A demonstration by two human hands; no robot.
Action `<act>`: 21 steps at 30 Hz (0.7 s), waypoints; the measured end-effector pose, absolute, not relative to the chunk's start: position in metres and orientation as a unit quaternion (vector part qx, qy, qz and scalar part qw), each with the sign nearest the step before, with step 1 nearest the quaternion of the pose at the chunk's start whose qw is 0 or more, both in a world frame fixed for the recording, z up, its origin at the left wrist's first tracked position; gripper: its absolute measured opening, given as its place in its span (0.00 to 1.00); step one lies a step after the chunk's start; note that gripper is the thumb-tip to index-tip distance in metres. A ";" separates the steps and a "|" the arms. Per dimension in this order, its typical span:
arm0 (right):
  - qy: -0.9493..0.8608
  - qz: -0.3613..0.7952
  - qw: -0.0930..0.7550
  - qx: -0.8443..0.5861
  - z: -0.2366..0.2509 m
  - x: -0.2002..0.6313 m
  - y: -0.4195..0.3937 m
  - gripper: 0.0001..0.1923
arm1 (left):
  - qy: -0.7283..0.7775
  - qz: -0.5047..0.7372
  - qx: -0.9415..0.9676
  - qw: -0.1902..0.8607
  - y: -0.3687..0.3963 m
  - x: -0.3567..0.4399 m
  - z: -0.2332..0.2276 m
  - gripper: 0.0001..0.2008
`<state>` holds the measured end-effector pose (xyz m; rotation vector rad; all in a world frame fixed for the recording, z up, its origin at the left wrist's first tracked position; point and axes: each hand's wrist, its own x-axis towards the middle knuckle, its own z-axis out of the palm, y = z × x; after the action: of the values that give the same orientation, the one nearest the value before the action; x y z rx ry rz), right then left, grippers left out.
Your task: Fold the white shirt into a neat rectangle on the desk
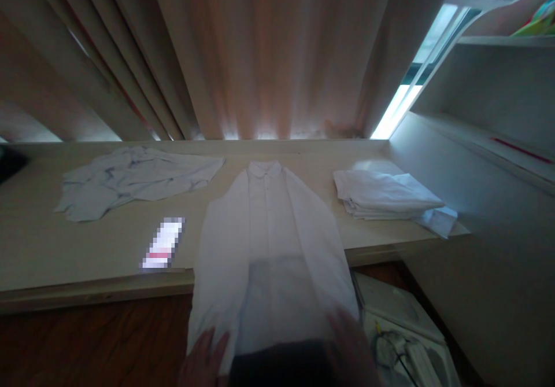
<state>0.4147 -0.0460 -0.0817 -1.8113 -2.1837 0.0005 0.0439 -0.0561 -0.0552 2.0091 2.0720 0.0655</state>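
**Operator:** At the bottom edge of the head view I have both hands on the hem of a white shirt [269,242]. My left hand [203,361] lies with fingers spread and fairly flat against the shirt's lower left corner, thumb side toward the cloth. It looks pressed on rather than closed around anything.

**Observer:** And the other one?

**Operator:** My right hand [351,346] sits at the lower right corner, fingers loosely open and resting on the fabric. The picture is dim and blurred down there, so I cannot tell whether either hand pinches the hem or only touches it.

**Observer:** How does the shirt lie?

**Operator:** It lies on its front or back, I cannot tell which, collar away from me and near the curtain [269,57]. Both sides are folded inward along its length, so it makes a long panel, narrow at the collar and wider toward me. Its upper part rests on the pale wooden desk [52,242]; the lower part hangs past the desk's front edge toward my hands.

**Observer:** What else is on the desk?

**Operator:** A crumpled light-blue shirt [134,179] lies well apart to the left, a stack of folded white garments [385,196] to the right, and a blurred-out flat object [163,242] just beside the shirt's left side. White shelves [489,86] stand at the right.
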 end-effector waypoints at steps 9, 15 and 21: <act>-0.747 0.016 0.163 -0.645 -0.070 0.395 -0.041 0.30 | 0.718 0.037 0.691 0.080 -0.059 0.063 -0.031 0.29; -0.746 0.011 0.185 -0.640 -0.068 0.406 -0.035 0.17 | 0.705 0.054 0.705 0.047 -0.061 0.058 -0.031 0.33; -0.749 0.016 0.194 -0.633 -0.059 0.416 -0.030 0.12 | 0.687 0.069 0.723 0.023 -0.060 0.047 -0.031 0.33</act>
<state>0.4155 -0.0297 -0.0588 -1.7753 -2.1014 0.0452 0.0473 -0.0599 -0.0311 2.2383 2.1284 0.2136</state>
